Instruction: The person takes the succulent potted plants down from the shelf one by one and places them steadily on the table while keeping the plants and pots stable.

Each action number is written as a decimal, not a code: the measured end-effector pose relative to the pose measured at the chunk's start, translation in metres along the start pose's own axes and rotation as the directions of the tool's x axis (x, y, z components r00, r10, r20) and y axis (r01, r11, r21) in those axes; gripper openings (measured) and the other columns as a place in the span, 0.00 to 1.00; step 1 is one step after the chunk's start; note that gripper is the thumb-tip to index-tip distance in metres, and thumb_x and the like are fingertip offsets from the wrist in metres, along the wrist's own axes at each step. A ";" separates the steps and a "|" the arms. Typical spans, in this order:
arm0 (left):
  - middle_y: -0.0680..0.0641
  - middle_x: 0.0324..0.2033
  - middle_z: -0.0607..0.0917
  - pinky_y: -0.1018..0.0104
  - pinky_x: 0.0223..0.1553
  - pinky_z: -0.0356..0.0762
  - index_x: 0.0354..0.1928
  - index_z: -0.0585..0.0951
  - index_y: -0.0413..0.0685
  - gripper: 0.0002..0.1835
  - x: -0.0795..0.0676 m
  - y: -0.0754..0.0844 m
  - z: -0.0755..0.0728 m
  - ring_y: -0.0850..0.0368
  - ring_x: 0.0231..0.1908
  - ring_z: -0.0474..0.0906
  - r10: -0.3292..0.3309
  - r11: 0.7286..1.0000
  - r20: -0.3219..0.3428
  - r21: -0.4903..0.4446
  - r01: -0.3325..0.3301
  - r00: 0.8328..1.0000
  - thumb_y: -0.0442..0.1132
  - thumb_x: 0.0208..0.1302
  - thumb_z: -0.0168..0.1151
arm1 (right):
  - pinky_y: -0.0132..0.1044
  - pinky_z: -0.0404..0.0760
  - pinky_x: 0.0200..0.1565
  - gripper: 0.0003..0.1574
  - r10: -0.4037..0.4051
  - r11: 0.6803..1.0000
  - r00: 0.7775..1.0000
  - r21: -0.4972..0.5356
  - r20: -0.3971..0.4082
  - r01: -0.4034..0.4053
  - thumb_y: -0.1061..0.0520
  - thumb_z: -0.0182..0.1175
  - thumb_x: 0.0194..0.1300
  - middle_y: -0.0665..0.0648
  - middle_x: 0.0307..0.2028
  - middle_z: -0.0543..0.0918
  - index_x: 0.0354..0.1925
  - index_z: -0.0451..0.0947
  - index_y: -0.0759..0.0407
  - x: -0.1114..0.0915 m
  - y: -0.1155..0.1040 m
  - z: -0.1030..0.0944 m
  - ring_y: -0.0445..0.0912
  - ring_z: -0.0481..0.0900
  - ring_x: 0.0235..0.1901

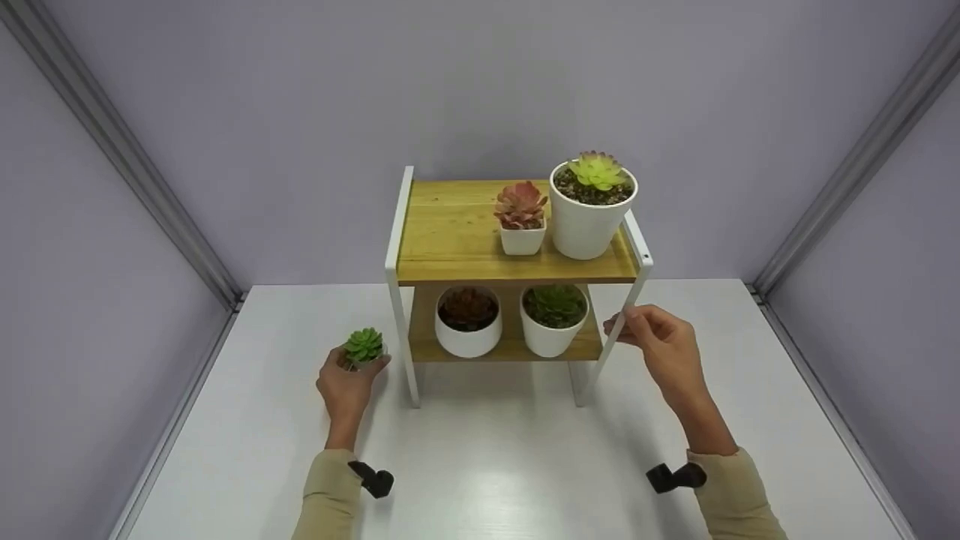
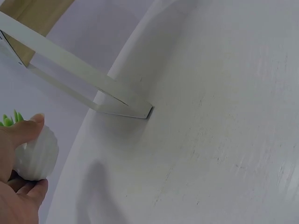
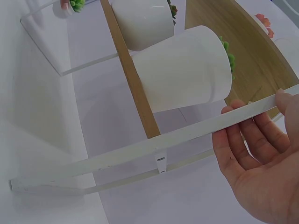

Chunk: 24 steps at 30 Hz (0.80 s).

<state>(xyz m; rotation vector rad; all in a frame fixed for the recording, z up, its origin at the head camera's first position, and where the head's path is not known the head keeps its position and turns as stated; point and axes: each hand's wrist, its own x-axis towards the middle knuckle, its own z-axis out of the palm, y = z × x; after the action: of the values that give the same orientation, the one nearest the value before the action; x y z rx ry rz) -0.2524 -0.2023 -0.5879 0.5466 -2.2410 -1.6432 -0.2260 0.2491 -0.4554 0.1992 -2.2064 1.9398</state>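
Observation:
To the left of a two-tier plant stand [image 1: 442, 217], my left hand [image 1: 346, 386] grips a small green succulent [image 1: 364, 343]. Its round, ribbed white pot [image 2: 41, 154] sits between thumb and fingers in the left wrist view. On the other side, my right hand [image 1: 673, 351] holds the stand's white front right leg [image 1: 604, 358], thumb on one side and fingers on the other. The right wrist view shows that hand [image 3: 261, 168] gripping the leg above the lower shelf board [image 3: 131, 84]. Little of the leaves shows in the left wrist view.
On the top shelf stand a red succulent [image 1: 521, 206] in a square pot and a lime-green one in a tall white pot [image 1: 585, 225]. Below are a dark red plant in a white bowl [image 1: 469, 341] and a green plant in a white pot [image 1: 551, 337]. Walls enclose the white table [image 1: 480, 465].

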 end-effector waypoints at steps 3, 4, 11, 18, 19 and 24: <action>0.31 0.66 0.80 0.44 0.71 0.74 0.68 0.74 0.35 0.40 0.003 -0.003 0.003 0.36 0.69 0.76 0.012 1.000 -0.005 0.006 -0.012 1.000 0.43 0.57 0.82 | 0.35 0.89 0.52 0.23 -0.004 1.000 1.000 -0.004 -0.002 0.004 0.51 0.57 0.81 0.53 0.39 0.92 0.48 0.83 0.74 0.000 0.000 0.000 0.45 0.92 0.42; 0.31 0.66 0.80 0.44 0.71 0.74 0.68 0.74 0.34 0.40 0.004 -0.004 0.004 0.36 0.69 0.76 0.014 1.000 -0.007 0.007 -0.014 1.000 0.43 0.57 0.82 | 0.35 0.89 0.52 0.24 -0.005 1.000 1.000 -0.009 -0.003 0.005 0.51 0.57 0.81 0.54 0.39 0.92 0.47 0.83 0.73 0.000 0.000 0.000 0.45 0.92 0.42; 0.31 0.65 0.81 0.44 0.71 0.74 0.67 0.75 0.34 0.39 0.007 -0.013 0.007 0.36 0.68 0.77 0.010 1.000 -0.016 0.000 -0.010 1.000 0.42 0.56 0.82 | 0.35 0.88 0.53 0.25 -0.003 0.999 1.000 -0.043 -0.007 0.003 0.47 0.58 0.80 0.68 0.43 0.90 0.47 0.84 0.70 -0.001 0.000 -0.001 0.51 0.92 0.46; 0.31 0.65 0.80 0.43 0.72 0.73 0.68 0.75 0.34 0.40 0.010 -0.018 0.009 0.35 0.69 0.75 -0.008 1.000 -0.026 0.018 0.009 1.000 0.42 0.57 0.81 | 0.34 0.88 0.53 0.25 -0.010 0.999 1.000 -0.041 -0.005 0.010 0.48 0.58 0.81 0.58 0.40 0.92 0.48 0.84 0.72 0.000 0.001 -0.001 0.46 0.92 0.44; 0.31 0.66 0.80 0.43 0.72 0.72 0.68 0.75 0.34 0.39 0.011 -0.019 0.010 0.35 0.69 0.75 -0.008 1.000 -0.030 0.023 0.008 1.000 0.42 0.57 0.81 | 0.34 0.88 0.53 0.25 -0.011 0.999 1.000 -0.042 -0.005 0.011 0.48 0.58 0.81 0.55 0.39 0.93 0.48 0.84 0.72 0.000 0.001 -0.001 0.45 0.92 0.44; 0.31 0.65 0.81 0.43 0.73 0.72 0.67 0.76 0.34 0.39 0.013 -0.021 0.011 0.36 0.70 0.75 -0.007 0.999 -0.043 0.035 0.009 0.999 0.42 0.58 0.81 | 0.34 0.88 0.53 0.24 -0.005 0.999 1.000 -0.044 -0.003 0.005 0.48 0.58 0.81 0.49 0.38 0.92 0.48 0.84 0.70 -0.001 0.001 -0.001 0.44 0.92 0.43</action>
<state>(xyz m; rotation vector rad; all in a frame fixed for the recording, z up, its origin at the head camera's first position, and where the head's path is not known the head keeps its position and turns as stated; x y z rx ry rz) -0.2666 -0.2052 -0.6111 0.5944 -2.2432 -1.5837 -0.2253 0.2503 -0.4561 0.1954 -2.2423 1.8851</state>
